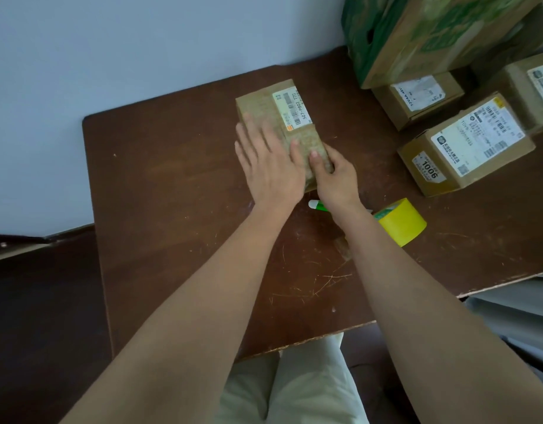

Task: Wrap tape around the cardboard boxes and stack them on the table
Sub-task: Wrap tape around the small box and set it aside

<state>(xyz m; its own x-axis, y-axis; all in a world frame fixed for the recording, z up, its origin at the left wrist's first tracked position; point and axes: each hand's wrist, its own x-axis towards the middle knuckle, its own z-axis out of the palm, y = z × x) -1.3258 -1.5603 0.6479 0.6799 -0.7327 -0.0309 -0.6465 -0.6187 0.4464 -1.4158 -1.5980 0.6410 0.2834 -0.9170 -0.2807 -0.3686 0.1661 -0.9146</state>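
Note:
A small cardboard box [265, 105] with a white shipping label lies flat in the middle of the brown table [172, 194]. My left hand [268, 166] presses flat on its top with straight fingers. My right hand [333, 175] holds the box's near right corner, thumb on top and fingers curled round the side. A yellow tape roll [403, 223] stands on the table just right of my right wrist. A green and white pen-like tool [317, 205] lies partly hidden under that wrist.
Several labelled cardboard boxes [466, 148] sit at the right of the table, with a large green-printed carton [432, 35] behind them. A pale wall runs behind the table. The table's near edge is chipped, and my light trousers show below it.

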